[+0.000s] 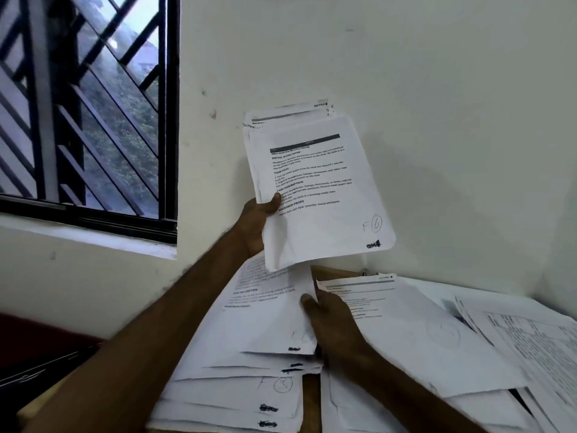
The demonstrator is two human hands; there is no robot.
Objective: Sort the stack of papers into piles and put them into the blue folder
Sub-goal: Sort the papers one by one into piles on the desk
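My left hand (257, 220) grips a stack of printed papers (315, 189) by its left edge and holds it upright in front of the wall; the top sheet carries a handwritten "F 6". My right hand (331, 320) holds the right edge of the top sheet of the left pile (249, 339) on the table, thumb on top. A lower sheet of that pile shows "F 3". To the right lies a second pile (415, 332), and a third pile (530, 345) sits at the far right. No blue folder is in view.
A brown wooden table (310, 398) shows between the piles. A white wall (437, 120) stands right behind it. A barred window (87, 104) with a sill is at the left. Something dark and red (37, 345) lies at the lower left.
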